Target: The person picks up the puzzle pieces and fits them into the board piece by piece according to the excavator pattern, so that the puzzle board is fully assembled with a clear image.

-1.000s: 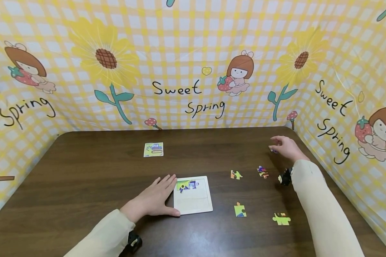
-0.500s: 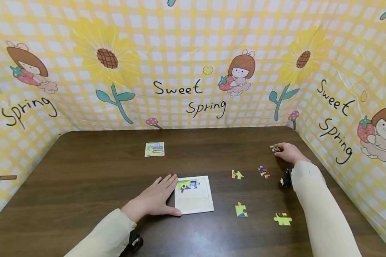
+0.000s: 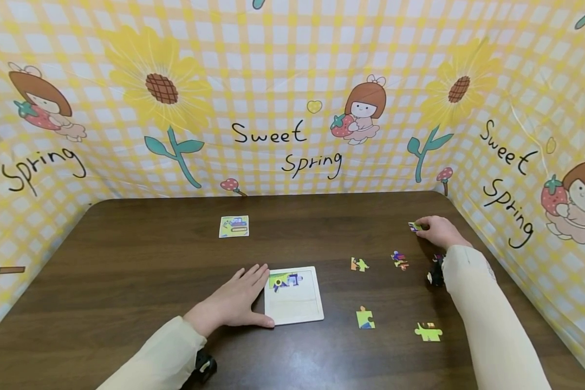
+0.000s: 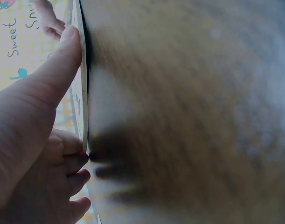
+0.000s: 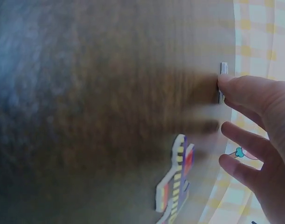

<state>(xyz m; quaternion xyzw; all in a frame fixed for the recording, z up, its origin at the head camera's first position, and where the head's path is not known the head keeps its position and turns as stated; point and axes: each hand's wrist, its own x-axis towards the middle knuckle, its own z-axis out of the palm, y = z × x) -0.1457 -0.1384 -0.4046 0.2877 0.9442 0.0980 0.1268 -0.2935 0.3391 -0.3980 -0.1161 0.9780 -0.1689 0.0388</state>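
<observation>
At the far right of the table my right hand [image 3: 439, 230] pinches a small puzzle piece [image 3: 413, 226] between thumb and forefinger. Seen from the right wrist, the puzzle piece [image 5: 224, 68] shows edge-on at the thumb tip, low over the wood, its other fingers held apart. My left hand [image 3: 236, 300] rests with straight fingers against the left side of a white puzzle tray [image 3: 294, 311], thumb at its near corner. In the left wrist view the thumb lies along the rim of the tray [image 4: 84, 107]. Joined pieces [image 3: 284, 280] fill the tray's upper left.
Loose puzzle pieces lie right of the tray: an orange-green one [image 3: 359, 264], a purple-red one [image 3: 398, 260], a green-blue one [image 3: 365, 318] and a green one [image 3: 428, 332]. A picture card [image 3: 234, 226] lies at the back. Patterned cloth [image 3: 273, 81] encloses the brown table [image 3: 141, 260].
My right hand has come down from just above the far-right puzzle piece and now pinches it. The left hand stays at the tray.
</observation>
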